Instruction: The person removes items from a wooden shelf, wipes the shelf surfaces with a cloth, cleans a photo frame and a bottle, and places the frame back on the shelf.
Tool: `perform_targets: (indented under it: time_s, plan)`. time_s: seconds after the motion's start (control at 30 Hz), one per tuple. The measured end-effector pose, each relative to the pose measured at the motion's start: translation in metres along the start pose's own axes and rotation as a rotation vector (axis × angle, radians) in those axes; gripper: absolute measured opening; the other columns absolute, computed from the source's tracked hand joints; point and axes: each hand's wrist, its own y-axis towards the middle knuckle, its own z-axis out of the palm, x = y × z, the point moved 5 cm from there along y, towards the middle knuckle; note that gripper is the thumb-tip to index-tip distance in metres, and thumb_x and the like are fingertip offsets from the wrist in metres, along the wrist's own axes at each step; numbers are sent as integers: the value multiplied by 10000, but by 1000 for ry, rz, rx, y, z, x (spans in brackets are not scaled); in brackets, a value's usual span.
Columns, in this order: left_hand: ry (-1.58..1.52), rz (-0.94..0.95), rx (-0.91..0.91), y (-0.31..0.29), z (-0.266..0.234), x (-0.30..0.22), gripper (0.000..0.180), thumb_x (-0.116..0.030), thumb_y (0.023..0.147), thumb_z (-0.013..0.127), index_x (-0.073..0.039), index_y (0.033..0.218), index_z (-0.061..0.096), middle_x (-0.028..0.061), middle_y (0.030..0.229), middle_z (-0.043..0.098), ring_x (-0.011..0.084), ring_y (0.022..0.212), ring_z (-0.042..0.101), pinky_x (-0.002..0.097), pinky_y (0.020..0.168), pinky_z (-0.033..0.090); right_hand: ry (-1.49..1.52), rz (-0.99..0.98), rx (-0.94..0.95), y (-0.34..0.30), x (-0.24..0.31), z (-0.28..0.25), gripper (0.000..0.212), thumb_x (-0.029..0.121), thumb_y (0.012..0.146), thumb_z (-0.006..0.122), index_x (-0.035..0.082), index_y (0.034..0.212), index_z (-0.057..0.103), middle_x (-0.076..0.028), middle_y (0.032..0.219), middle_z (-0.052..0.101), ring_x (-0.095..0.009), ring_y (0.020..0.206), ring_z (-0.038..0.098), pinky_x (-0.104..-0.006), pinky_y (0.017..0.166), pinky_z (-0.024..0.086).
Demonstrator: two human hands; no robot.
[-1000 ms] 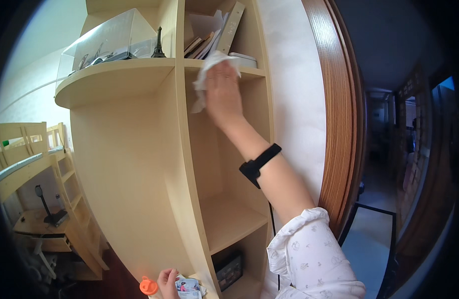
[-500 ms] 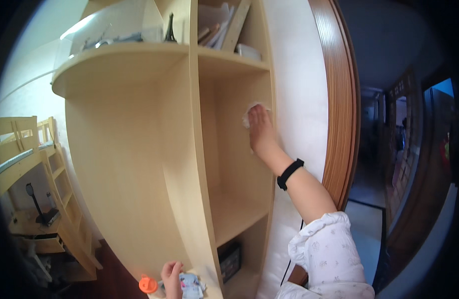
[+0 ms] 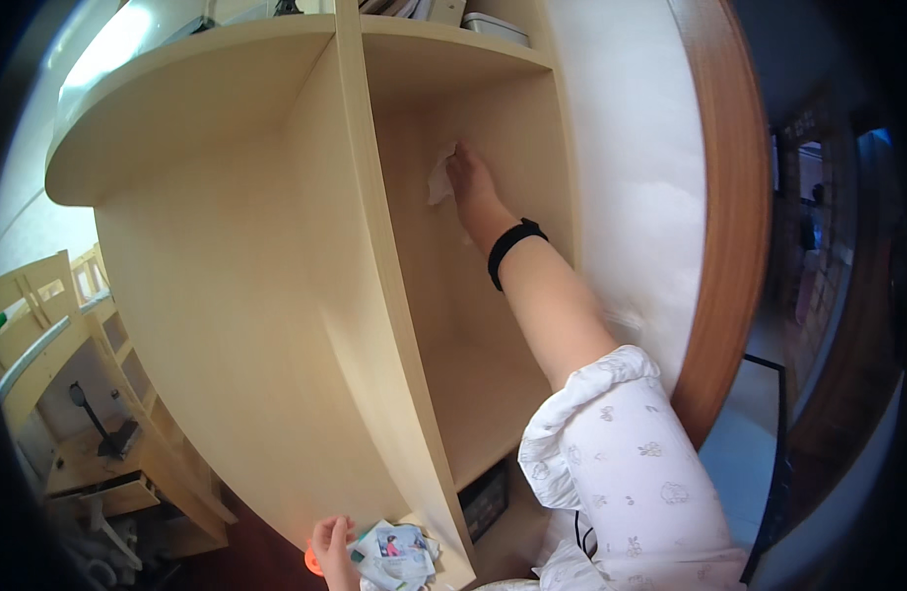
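Observation:
My right hand [image 3: 470, 187] reaches into an open cubby of the wooden shelf unit [image 3: 374, 227]. A thin white wipe [image 3: 440, 179] is bunched in its fingers, near the cubby's inner side wall and back. Low at the front, my left hand [image 3: 335, 552] is raised with curled fingers; whether they hold anything is hidden. Just right of it lies a light-blue soft packet [image 3: 399, 554] with a printed picture, on a lower wooden ledge. Partly behind my left hand shows the orange lid [image 3: 312, 559] of a bottle.
Papers and a white box [image 3: 496, 30] stand on the shelf above. A curved shelf [image 3: 197, 74] juts out on the left. A dark framed object [image 3: 486, 500] sits in the cubby below. A wooden door frame [image 3: 734, 197] rises at right; a bunk bed and desk [image 3: 94, 458] are at far left.
My right hand has moved left and deeper into the cubby with the wipe. The view has shifted closer and lower. My left hand stays beside the packet, now covering more of the orange lid.

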Motion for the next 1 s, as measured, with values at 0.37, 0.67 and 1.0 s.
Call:
perform_targets:
  time_s: [0.37, 0.67, 1.0]
  plan:
    - [154, -14, -181, 8, 12, -48, 173, -140, 879, 585, 8, 963, 613, 68, 870, 625, 150, 786, 583, 265, 699, 463, 1001, 616, -467, 104, 16, -34, 209, 173, 794, 526, 44, 883, 665, -147, 931, 613, -265, 841, 586, -413, 697, 443]
    - [221, -47, -137, 29, 30, -51, 190, -156, 873, 600, 15, 952, 626, 69, 848, 634, 142, 782, 600, 266, 698, 471, 1253, 269, -1220, 92, 34, -102, 289, 176, 814, 482, 43, 1030, 621, -122, 1085, 607, -275, 1025, 553, -469, 1011, 319]
    - [234, -1, -128, 28, 2, -30, 130, -134, 887, 570, -9, 899, 599, 44, 793, 633, 118, 731, 608, 229, 660, 465, 1452, 527, -880, 108, 25, -112, 339, 222, 852, 485, 62, 1136, 578, -92, 1180, 547, -290, 1128, 476, -497, 1041, 251]
